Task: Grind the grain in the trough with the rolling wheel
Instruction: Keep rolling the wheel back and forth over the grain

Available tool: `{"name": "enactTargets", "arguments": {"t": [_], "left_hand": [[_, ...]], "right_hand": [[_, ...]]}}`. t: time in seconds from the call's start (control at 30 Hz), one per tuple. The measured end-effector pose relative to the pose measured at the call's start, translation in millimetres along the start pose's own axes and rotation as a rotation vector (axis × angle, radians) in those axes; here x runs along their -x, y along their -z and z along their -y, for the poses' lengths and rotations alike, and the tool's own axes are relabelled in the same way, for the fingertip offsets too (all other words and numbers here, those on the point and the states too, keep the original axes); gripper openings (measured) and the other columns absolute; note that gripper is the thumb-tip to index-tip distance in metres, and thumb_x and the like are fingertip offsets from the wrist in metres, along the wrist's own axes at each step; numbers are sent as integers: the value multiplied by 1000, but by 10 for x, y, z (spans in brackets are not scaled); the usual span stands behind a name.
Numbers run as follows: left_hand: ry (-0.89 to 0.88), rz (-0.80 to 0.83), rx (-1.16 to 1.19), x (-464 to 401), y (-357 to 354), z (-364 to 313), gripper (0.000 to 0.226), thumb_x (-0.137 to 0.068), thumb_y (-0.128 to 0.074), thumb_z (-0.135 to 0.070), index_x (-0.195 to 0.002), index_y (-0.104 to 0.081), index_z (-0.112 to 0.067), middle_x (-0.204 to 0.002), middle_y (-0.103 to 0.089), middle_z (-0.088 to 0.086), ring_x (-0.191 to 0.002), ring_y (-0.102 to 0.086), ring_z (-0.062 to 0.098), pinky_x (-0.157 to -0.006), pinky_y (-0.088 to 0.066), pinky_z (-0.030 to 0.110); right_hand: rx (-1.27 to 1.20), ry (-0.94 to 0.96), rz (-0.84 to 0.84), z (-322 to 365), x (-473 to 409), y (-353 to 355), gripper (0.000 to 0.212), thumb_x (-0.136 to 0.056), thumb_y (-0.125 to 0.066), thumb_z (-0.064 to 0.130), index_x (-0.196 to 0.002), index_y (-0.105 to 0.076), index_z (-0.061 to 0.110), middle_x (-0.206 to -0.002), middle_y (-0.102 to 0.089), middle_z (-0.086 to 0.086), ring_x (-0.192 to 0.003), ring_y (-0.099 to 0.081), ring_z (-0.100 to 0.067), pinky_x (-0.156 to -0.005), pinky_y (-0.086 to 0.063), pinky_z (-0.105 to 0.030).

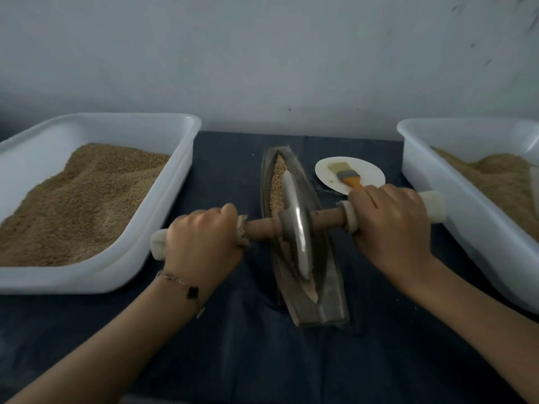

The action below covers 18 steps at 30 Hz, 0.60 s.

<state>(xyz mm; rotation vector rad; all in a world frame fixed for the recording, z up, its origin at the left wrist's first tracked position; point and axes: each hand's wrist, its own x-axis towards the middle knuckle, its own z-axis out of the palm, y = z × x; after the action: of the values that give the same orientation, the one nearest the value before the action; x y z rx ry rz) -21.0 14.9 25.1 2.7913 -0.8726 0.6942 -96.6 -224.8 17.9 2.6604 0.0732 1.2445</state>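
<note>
A long, boat-shaped metal trough (329, 295) lies lengthwise on the dark cloth at the centre. Pale grain (277, 182) fills its groove, mostly in the far half. The rolling wheel (296, 225), a metal disc with a whitish dusty rim, stands upright in the groove near the middle. A wooden axle (262, 228) with white ends runs through it crosswise. My left hand (201, 246) is shut on the left end of the axle. My right hand (390, 217) is shut on the right end. A bracelet hangs on my left wrist.
A white tub (175, 182) of brown grain stands on the left, and a second white tub (455, 205) of grain on the right. A small white plate (367, 170) with an orange-handled brush (347, 176) sits just behind my right hand. A pale wall closes the back.
</note>
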Motion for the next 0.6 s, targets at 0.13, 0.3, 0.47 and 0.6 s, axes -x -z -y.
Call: {"name": "enactTargets", "arguments": {"t": [0.13, 0.3, 0.47, 0.6], "left_hand": [[-53, -41, -5, 176, 175, -51, 29, -60, -65, -21, -52, -38, -15, -41, -42, 0, -33, -39, 19, -52, -4, 12], [-53, -64, -10, 156, 130, -56, 35, -55, -72, -14, -52, -38, -15, -40, -41, 0, -33, -38, 18, -51, -5, 13], [-19, -67, -7, -10, -38, 3, 37, -51, -77, -6, -50, -40, -13, -40, -42, 0, -33, -36, 18, -52, -4, 12], [-17, -94, -30, -285, -184, 49, 35, -58, -75, -8, -52, -41, -13, -42, -43, 2, -37, -31, 15, -51, -6, 15]], "right_hand": [[-52, -3, -15, 28, 171, 194, 11, -85, -57, 13, -74, -56, 9, -64, -53, -7, -59, -48, -26, -61, -26, -31], [-54, -10, -7, 32, 202, 175, 14, -84, -53, 17, -75, -57, 8, -64, -54, -8, -58, -49, -27, -59, -30, -32], [13, 7, -48, -41, 94, -47, 16, -84, -58, 14, -70, -55, 8, -61, -52, -9, -54, -47, -27, -55, -31, -33], [-2, -64, 9, -114, -51, -344, 15, -71, -70, 7, -69, -55, 6, -60, -52, -11, -53, -49, -29, -54, -30, -33]]}}
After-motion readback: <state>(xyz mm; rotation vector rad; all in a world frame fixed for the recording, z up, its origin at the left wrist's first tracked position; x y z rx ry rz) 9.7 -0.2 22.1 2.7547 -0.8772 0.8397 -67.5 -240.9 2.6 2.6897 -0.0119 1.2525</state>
